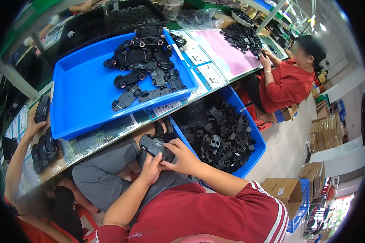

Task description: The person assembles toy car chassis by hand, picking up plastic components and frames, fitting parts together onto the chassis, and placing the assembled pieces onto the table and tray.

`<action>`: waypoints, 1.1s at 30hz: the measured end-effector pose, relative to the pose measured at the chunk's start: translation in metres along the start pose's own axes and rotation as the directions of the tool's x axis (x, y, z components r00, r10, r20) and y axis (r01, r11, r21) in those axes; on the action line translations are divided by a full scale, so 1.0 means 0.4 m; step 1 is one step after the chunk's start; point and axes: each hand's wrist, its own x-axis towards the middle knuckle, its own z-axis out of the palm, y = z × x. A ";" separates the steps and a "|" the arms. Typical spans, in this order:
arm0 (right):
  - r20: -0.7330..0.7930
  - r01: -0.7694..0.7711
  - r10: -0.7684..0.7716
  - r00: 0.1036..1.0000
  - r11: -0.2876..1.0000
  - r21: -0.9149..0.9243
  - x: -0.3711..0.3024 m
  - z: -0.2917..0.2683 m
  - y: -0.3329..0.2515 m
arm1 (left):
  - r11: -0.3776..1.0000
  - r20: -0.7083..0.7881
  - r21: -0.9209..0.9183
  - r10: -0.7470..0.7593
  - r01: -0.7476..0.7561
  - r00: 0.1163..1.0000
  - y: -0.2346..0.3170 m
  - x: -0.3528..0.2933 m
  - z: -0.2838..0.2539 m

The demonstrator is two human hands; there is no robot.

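Observation:
Over my lap, both hands hold a black toy car chassis [152, 144] with its flat underside facing up. My left hand [151, 170] grips its near edge from below, fingers closed. My right hand [183, 157] is curled round its right end, with the fingertips on top. Part of the chassis is hidden by my fingers. Beyond it, a large blue tray [83, 89] stands on the table with a heap of similar black toy car bodies [136, 57] in its right half. Right of my hands, a blue bin [258, 139] holds many small black plastic parts [219, 137].
At the left, a co-worker's hand [35, 126] holds another black car near several more [44, 152]. A co-worker in red [286, 87] handles parts beside a black pile [242, 38] on a pink sheet [219, 48]. Cardboard boxes [282, 190] stand at the right.

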 end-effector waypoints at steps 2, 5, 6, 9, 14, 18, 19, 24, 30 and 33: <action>0.065 0.079 -0.080 0.995 0.997 0.024 0.030 -0.003 -0.041 | 0.996 -0.025 -0.030 0.081 -0.082 0.996 0.018 -0.007 -0.034; 0.000 0.336 -0.337 0.942 0.940 -0.062 0.057 0.003 -0.071 | 0.972 -0.099 -0.075 0.213 -0.221 0.972 0.046 -0.047 -0.055; -0.045 0.378 -0.384 0.922 0.919 -0.114 0.061 0.003 -0.068 | 0.979 -0.100 -0.020 0.200 -0.203 0.975 0.069 -0.070 -0.052; -0.089 0.339 -0.340 0.936 0.940 -0.032 0.072 0.001 -0.083 | 0.979 -0.161 0.010 0.201 -0.202 0.966 0.094 -0.125 -0.057; 0.102 0.071 -0.072 0.992 0.997 0.010 0.067 0.173 0.059 | 0.956 -0.238 0.062 0.294 -0.287 0.926 0.133 -0.211 -0.111; 0.071 0.107 -0.096 0.993 0.978 -0.179 0.049 0.257 0.101 | 0.907 -0.297 0.222 0.412 -0.357 0.861 0.183 -0.280 -0.146; 0.083 0.080 -0.067 0.994 0.984 -0.157 0.058 0.255 0.113 | 0.866 -0.237 0.339 0.457 -0.368 0.857 0.203 -0.304 -0.158; 0.079 -0.024 0.029 0.996 0.997 -0.067 0.066 0.250 0.134 | 0.765 -0.421 0.473 0.633 -0.438 0.650 0.307 -0.403 -0.218; 0.117 0.015 -0.005 0.993 0.996 -0.084 0.075 0.276 0.136 | 0.569 -0.542 0.719 0.818 -0.398 0.191 0.426 -0.555 -0.362; 0.115 0.001 0.010 0.993 0.995 -0.099 0.072 0.272 0.131 | 0.444 -0.463 0.821 0.886 -0.358 0.035 0.507 -0.610 -0.427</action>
